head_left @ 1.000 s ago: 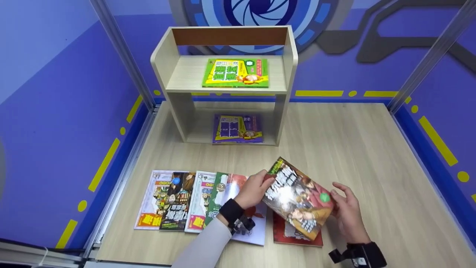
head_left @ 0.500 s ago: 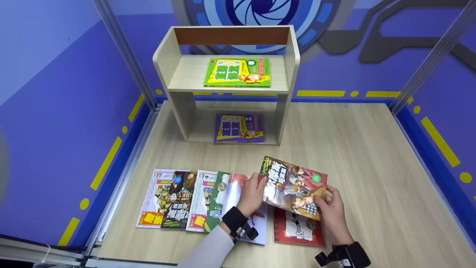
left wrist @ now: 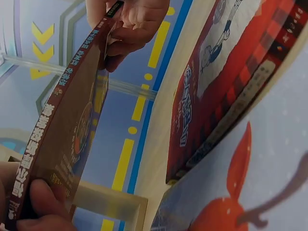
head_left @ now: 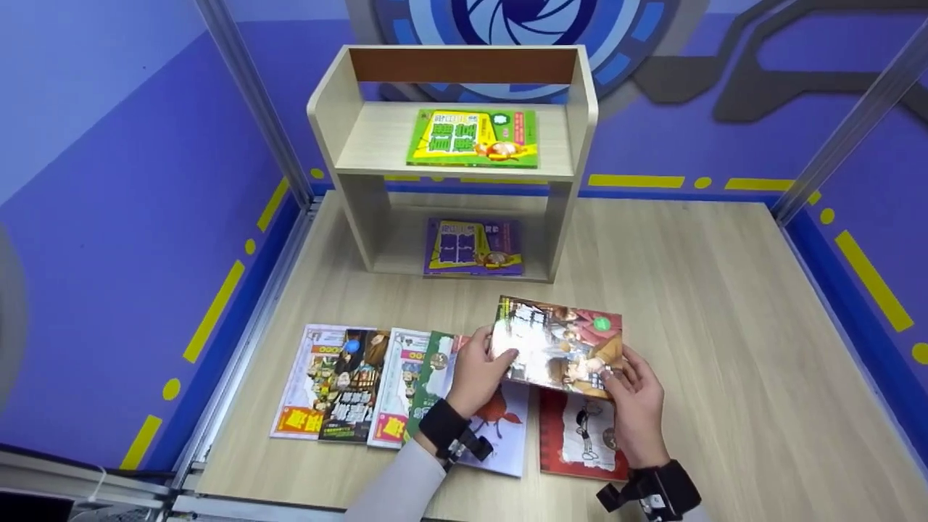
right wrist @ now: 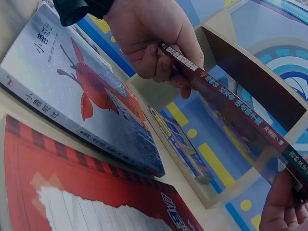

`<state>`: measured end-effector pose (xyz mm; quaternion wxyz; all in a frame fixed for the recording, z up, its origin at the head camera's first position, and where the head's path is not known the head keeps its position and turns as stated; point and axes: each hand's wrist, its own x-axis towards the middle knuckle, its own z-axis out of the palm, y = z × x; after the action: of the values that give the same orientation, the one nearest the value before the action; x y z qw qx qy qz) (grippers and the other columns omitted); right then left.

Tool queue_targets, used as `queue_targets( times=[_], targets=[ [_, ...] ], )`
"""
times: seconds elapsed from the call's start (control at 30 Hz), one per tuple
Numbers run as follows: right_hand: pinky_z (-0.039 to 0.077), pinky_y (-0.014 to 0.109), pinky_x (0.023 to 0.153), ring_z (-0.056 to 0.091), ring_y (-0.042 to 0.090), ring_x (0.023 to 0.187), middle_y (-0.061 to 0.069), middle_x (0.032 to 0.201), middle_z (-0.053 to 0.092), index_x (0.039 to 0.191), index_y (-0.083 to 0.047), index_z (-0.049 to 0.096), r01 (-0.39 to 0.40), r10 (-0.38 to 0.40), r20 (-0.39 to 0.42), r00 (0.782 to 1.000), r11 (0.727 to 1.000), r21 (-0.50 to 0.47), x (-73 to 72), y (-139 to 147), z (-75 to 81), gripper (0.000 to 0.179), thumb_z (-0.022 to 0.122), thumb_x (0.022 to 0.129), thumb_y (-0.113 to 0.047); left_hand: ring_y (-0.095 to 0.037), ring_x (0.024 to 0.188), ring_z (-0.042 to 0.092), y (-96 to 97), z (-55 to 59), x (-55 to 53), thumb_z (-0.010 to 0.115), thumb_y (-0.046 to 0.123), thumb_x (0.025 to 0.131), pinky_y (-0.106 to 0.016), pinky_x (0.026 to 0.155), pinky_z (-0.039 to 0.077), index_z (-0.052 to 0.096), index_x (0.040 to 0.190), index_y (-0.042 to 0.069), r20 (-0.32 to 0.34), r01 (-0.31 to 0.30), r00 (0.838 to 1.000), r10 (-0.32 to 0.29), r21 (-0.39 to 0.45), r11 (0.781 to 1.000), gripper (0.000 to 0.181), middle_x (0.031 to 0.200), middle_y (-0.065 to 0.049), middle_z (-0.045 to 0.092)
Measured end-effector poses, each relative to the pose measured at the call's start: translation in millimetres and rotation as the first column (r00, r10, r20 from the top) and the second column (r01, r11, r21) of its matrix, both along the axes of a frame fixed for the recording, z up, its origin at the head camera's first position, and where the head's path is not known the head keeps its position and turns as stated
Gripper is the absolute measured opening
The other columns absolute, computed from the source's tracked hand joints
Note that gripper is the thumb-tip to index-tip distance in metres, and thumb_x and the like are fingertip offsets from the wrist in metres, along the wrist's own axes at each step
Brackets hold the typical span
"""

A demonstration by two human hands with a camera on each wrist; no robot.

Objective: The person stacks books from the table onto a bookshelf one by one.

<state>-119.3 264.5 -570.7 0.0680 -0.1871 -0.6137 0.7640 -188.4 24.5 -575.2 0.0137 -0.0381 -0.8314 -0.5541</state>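
A paperback book [head_left: 562, 344] with a brown illustrated cover and a green sticker is held above the table, glare washing out part of its front. My left hand [head_left: 478, 373] grips its left edge, thumb on the cover. At the opposite edge, my right hand [head_left: 639, 406] pinches it with the thumb on top. In the left wrist view the dark red spine [left wrist: 48, 106] faces the camera. Below the held book lies a red book [head_left: 586, 438] with a cartoon figure. Left of that is a pale book with a red deer [head_left: 507, 428], partly hidden by my left hand.
A two-tier wooden shelf [head_left: 322, 138] stands at the back. A green book [head_left: 471, 138] lies on its upper tier, a purple book [head_left: 475, 246] on the lower. Several overlapping books, including a black one [head_left: 351, 399], lie at the left. Purple panels surround the table [head_left: 732, 326].
The held book has moved left and slightly away from me, turning nearly level with the shelf. My right hand, its fingers looser before, now pinches the book's right edge.
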Motion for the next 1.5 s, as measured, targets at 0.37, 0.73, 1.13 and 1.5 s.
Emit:
queue_targets(
  times=[0.37,0.73,1.13,1.5],
  targets=[
    [0.051,0.007,0.099,0.031,0.038,0.158,0.021,0.178,0.016,0.169,0.001,0.014,-0.232,0.249,-0.042,0.967,0.942,0.243,-12.5,-12,-1.6,0.093,0.07,0.096,0.008,-0.043,0.116,0.07,-30.0,13.9,0.2,0.077,0.037,0.098,-0.055,0.101,0.057,0.033,0.162,-0.008,-0.005,0.055,0.998,-0.058,-0.226,0.972,0.089,0.136,-0.03,0.068],
    [0.04,0.04,0.125,0.024,0.033,0.163,0.018,0.178,0.018,0.172,-0.008,0.012,-0.305,0.35,0.044,0.936,0.739,0.6,-41.0,-29,-0.4,0.095,0.075,0.101,-0.022,-0.045,0.155,0.039,-65.3,22.1,-25.3,0.081,0.048,0.092,-0.055,0.131,0.028,0.007,0.171,0.003,0.058,0.202,0.979,-0.193,-0.268,0.942,0.117,0.173,-0.017,0.031],
    [0.014,0.06,0.134,0.009,0.046,0.165,0.029,0.176,0.01,0.169,0.0,0.015,-0.319,0.468,0.014,0.884,0.579,0.75,-111.4,-53,-8.7,0.082,0.064,0.107,-0.02,-0.042,0.163,0.019,-99.9,18.3,-88.9,0.082,0.036,0.093,-0.058,0.135,0.01,0.003,0.17,0.003,0.141,0.254,0.965,-0.222,-0.284,0.925,0.115,0.176,-0.023,0.014],
    [0.019,0.064,0.132,0.018,0.057,0.159,0.043,0.166,0.025,0.16,0.009,0.035,-0.309,0.5,0.086,0.862,0.383,0.871,-179.7,-67,-2.7,0.062,0.056,0.11,-0.019,-0.04,0.159,0.034,-114.2,18.5,-155.0,0.08,0.029,0.096,-0.048,0.133,0.026,0.003,0.17,0.001,0.171,0.257,0.961,-0.218,-0.249,0.934,0.11,0.172,-0.026,0.028]
  ],
)
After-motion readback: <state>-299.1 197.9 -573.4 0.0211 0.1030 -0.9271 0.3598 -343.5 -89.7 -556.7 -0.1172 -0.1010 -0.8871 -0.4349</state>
